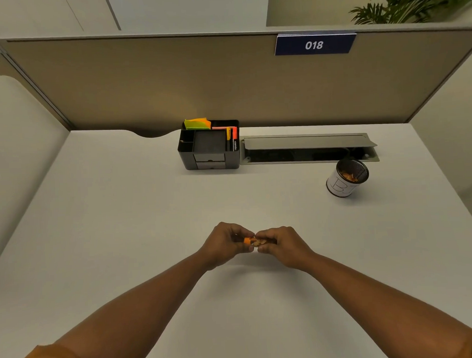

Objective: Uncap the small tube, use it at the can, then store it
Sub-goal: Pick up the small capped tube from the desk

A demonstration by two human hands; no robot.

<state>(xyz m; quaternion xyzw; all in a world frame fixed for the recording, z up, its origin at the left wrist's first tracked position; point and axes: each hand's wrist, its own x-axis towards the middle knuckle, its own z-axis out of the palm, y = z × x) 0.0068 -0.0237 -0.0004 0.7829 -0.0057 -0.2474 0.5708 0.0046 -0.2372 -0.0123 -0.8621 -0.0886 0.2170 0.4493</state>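
Note:
A small tube with an orange cap lies level between both my hands, just above the white desk near its middle. My left hand pinches the orange cap end. My right hand grips the tube's body, which is mostly hidden by the fingers. The can, a black mesh cup wrapped in white paper with orange bits inside, stands far to the right and further back, well apart from both hands.
A black desk organiser with sticky notes and markers stands at the back centre. Right of it lies an open cable tray set in the desk. Beige partition walls close the back and sides.

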